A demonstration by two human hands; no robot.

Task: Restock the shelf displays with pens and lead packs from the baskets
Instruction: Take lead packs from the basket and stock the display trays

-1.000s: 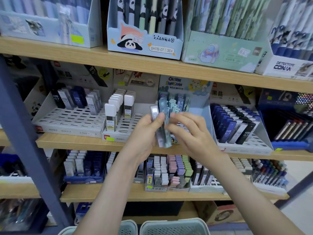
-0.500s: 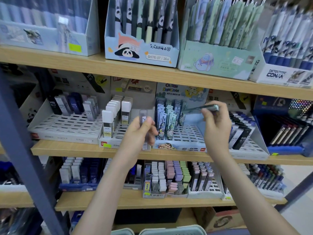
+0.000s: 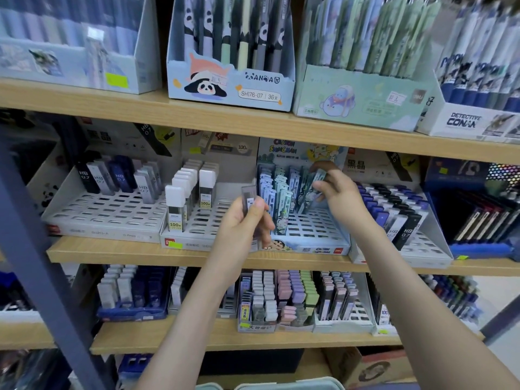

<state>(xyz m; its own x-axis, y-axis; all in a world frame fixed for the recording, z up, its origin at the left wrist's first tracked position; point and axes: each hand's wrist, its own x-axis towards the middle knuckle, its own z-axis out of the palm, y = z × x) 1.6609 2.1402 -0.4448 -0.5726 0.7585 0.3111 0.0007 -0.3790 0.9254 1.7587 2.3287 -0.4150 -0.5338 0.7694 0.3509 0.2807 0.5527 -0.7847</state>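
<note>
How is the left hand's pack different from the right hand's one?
The grey pack in the left hand is see-through and upright. The printed pack in the right hand is pale blue-green and tilted, at the cartoon tray. Both are slim.

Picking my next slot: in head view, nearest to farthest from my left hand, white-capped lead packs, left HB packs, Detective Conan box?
1. White-capped lead packs, just beside the left hand.
2. HB packs, far left.
3. Detective Conan box, upper right.

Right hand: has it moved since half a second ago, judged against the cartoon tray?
Yes. The right hand went down and slightly left, from header-card height into the cartoon tray, putting its lead pack among the standing rows.
</note>
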